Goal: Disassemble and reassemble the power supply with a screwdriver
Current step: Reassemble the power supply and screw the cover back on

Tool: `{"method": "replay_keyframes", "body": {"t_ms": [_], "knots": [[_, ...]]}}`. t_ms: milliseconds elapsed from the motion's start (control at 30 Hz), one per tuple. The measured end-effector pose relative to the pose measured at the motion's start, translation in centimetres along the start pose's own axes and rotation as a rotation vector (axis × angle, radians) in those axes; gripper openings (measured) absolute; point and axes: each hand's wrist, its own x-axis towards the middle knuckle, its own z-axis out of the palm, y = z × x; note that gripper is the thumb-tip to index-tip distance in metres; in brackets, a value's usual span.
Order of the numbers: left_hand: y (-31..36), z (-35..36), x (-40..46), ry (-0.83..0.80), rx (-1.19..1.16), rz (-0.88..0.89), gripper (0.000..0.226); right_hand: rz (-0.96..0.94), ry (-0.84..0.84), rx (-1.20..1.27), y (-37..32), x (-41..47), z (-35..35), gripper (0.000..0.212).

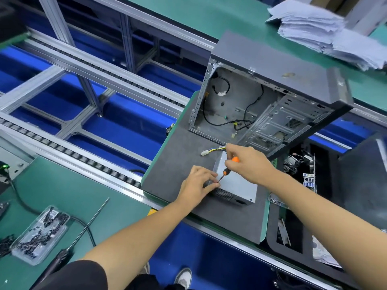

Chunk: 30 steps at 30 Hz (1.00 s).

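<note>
A: What lies left of the power supply?

B: A clear screw tray on the green worktop. The power supply itself sits on the grey mat.

A: And the hands?

B: The left hand pinches at its near-left corner, where the tip meets. The right hand grips the screwdriver above it. The open computer case stands just behind.
</note>
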Motion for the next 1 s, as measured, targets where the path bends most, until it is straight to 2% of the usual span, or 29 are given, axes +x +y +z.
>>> {"method": "replay_keyframes", "body": {"t_ms": [100, 167, 367, 433, 500, 633, 700, 800, 867, 933, 1000], "knots": [[0.1, -0.3, 0.2, -0.01, 0.028, 0.035, 0.015, -0.11, -0.205, -0.145, -0.9, 0.3, -1.8, 0.014], [0.1, -0.5, 0.4, -0.019, 0.036, 0.038, 0.015, -0.227, -0.275, -0.263, -1.6, 0.4, -2.6, 0.021], [0.3, -0.6, 0.5, -0.01, 0.023, 0.015, 0.014, -0.636, -0.224, -0.611, -2.7, 0.8, -2.5, 0.001], [0.5, -0.6, 0.4, -0.017, 0.044, -0.031, 0.016, -0.81, -0.194, -0.72, -2.8, 0.9, -2.8, 0.011], [0.6, -0.7, 0.3, -0.019, 0.062, -0.03, 0.016, -0.781, -0.219, -0.721, -2.7, 0.8, -3.1, 0.017], [0.8, -0.8, 0.4, -0.042, 0.06, -0.018, 0.015, -0.385, -0.307, -0.446, -2.3, 0.1, -3.0, 0.021], [0.9, -1.0, 0.3, -0.051, 0.059, -0.033, 0.016, -0.342, -0.242, -0.455, -2.4, -0.1, -2.6, 0.023], [1.1, -1.2, 0.3, -0.053, 0.044, -0.024, 0.018, -0.449, -0.212, -0.605, -2.5, 0.2, -2.1, 0.019], [1.2, -1.3, 0.3, -0.049, 0.05, -0.017, 0.018, -0.577, -0.251, -0.728, -2.4, 0.5, -2.2, 0.005], [1.5, -1.5, 0.3, -0.07, 0.103, -0.051, 0.017, -0.753, -0.269, -0.86, -3.0, 0.4, -2.4, 0.019], [1.7, -1.4, 0.4, -0.082, 0.151, -0.074, 0.017, -0.936, -0.23, -0.968, -3.7, 0.1, -2.3, 0.025]]}}
